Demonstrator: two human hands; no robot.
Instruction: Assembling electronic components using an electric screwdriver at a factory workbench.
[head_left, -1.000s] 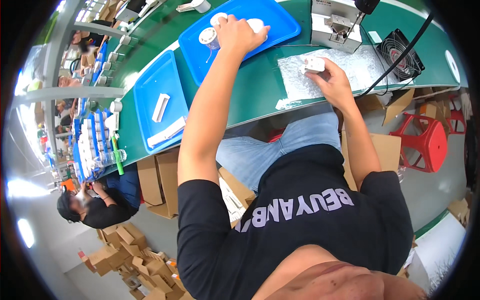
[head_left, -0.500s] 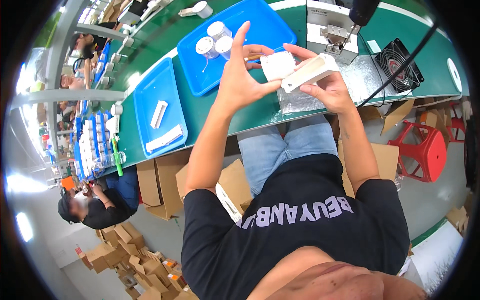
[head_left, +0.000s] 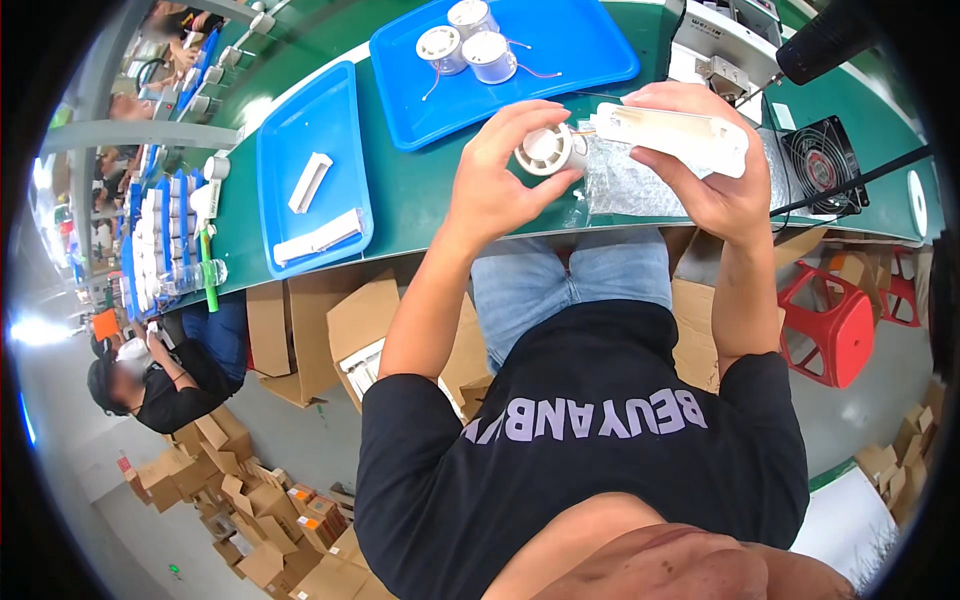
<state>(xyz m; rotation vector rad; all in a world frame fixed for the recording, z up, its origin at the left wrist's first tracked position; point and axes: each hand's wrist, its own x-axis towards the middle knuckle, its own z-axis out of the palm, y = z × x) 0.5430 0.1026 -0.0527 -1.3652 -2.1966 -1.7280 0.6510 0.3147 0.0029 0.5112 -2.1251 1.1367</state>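
Observation:
My left hand (head_left: 505, 175) is wrapped round a white cylindrical housing (head_left: 548, 150), its slotted round end turned up. Thin wires come off the side of that cylinder toward the other part. In my right hand (head_left: 715, 175) I grip a long white plastic shell (head_left: 680, 137), its hollow side showing, tilted down to the right. The two parts are close together above a silvery sheet (head_left: 625, 180) on the green bench. Several similar white cylinders (head_left: 489, 58) with thin wires stand in the larger blue tray (head_left: 560, 85) beyond my left hand.
Left of me, a smaller blue tray (head_left: 275, 180) holds two white shells (head_left: 310, 183). A soldering fixture (head_left: 722, 75), a black-handled tool (head_left: 825, 40) and a black fan (head_left: 825, 165) occupy the right. Cardboard boxes (head_left: 340, 310) and a red stool (head_left: 835, 325) stand below; a co-worker (head_left: 175, 365) sits left.
The cylinder has turned so its slotted end shows, and the shell has swung to slope down rightward. My hands have drawn apart slightly. The view has shifted, too.

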